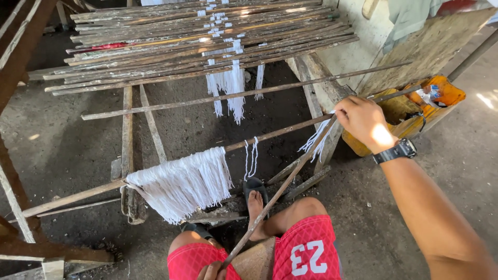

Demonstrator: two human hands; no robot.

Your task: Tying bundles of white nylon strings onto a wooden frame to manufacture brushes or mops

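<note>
My right hand [363,120], with a black wristwatch, is closed around the upper end of a thin wooden stick [280,192], just where it crosses a long stick [78,196] lying across the frame. A small tuft of white strings [316,142] hangs just below that hand. My left hand [210,270], at the bottom edge between my knees, grips the thin stick's lower end. A thick bunch of white strings [181,184] is draped over the long stick at centre left.
A rack of several long sticks [197,41] with hanging white strings [231,85] fills the top. One more stick [233,96] lies below it. A yellow-orange container [410,111] and a leaning board [430,49] stand right. My sandalled foot [255,199] rests on the dirt floor.
</note>
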